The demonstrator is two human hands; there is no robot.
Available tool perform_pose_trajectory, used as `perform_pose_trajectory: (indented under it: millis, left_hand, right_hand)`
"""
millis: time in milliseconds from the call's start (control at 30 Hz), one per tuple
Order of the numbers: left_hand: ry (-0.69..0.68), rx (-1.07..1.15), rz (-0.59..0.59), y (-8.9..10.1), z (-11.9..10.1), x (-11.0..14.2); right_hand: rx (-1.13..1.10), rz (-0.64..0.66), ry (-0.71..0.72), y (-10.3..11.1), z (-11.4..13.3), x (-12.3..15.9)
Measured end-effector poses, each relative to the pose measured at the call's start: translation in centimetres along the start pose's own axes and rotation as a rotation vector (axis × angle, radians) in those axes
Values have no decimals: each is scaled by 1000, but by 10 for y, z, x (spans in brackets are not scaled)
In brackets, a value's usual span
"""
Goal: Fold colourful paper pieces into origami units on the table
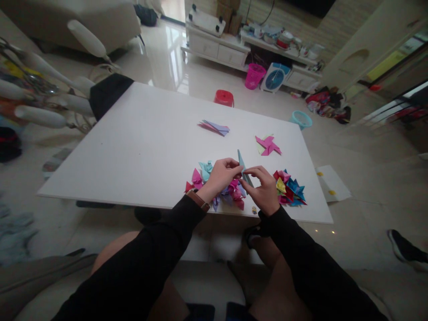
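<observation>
Between my two hands is a narrow folded piece of light blue-green paper, held tilted above the table near its front edge. My left hand pinches its left side, and my right hand grips it from the right with thumb and fingers. Below and behind my left hand lies a pile of pink, purple and light blue folded-paper pieces, partly hidden by the wrist. Right of my right hand sits a second pile of blue, red and yellow folded-paper pieces.
A stack of flat folded papers and a pink paper pinwheel shape lie farther back on the white table. A small sticker-like item is at the front edge. Beyond stand a red stool and a light blue bin.
</observation>
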State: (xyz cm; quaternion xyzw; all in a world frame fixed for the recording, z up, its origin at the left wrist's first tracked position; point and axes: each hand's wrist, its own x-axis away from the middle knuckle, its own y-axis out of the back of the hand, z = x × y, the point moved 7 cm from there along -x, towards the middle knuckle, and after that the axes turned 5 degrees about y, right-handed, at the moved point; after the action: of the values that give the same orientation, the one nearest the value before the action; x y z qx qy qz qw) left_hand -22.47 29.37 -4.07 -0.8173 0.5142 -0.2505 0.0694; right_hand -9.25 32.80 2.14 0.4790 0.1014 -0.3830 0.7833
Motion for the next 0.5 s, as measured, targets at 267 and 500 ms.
perform_pose_trajectory:
  millis: [267,500]
  left_hand:
    - [105,50,-67,8,-1,0]
    - [109,4,-102,21,-15,9]
  right_hand:
    - [201,-29,124,-6,-8,-4]
    - [367,43,7,-42,-67,-63]
